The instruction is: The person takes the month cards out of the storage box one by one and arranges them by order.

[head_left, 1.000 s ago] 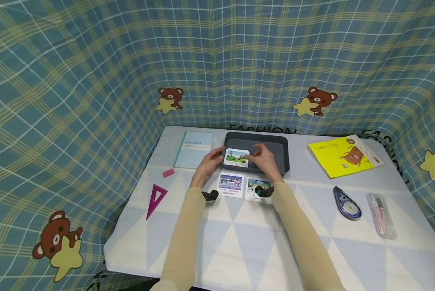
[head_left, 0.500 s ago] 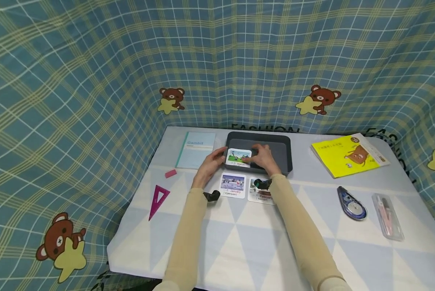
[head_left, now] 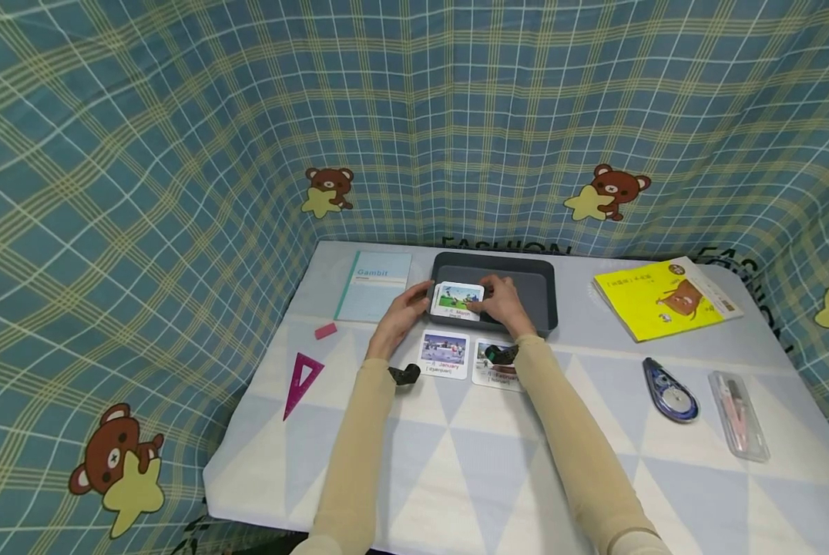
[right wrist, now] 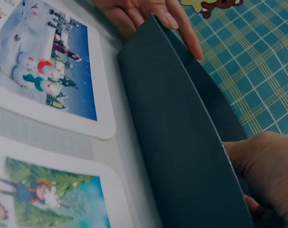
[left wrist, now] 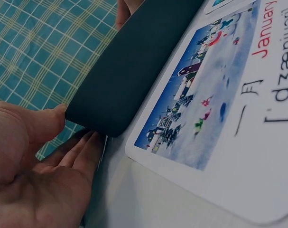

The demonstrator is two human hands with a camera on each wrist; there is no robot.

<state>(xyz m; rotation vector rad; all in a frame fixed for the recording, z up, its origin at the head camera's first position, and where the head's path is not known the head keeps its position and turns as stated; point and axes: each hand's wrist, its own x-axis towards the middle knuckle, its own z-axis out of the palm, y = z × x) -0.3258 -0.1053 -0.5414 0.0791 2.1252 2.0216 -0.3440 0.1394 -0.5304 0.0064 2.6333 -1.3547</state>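
A dark grey tray (head_left: 535,297) stands at the back middle of the table in the head view. My left hand (head_left: 402,314) holds its left front corner, thumb at the rim and fingers along the outer wall in the left wrist view. Inside the tray, my right hand (head_left: 503,303) pinches the right edge of a March picture card (head_left: 458,299). Another card's edge shows beneath it at the left. In the right wrist view the tray wall hides my right fingertips. In front of the tray lie a January card (head_left: 444,354) and a February card (head_left: 492,368), the latter partly covered by my right wrist.
At left are a pale blue notebook (head_left: 376,287), a pink eraser (head_left: 325,331) and a magenta set square (head_left: 301,381). To the right lie a yellow book (head_left: 653,301), a blue correction tape (head_left: 671,391) and a clear case (head_left: 740,416) with a pink tool inside.
The March card has slid slightly right under my right hand, baring the edge of a card below. My left hand has stayed at the tray corner. The head view has shifted a little.
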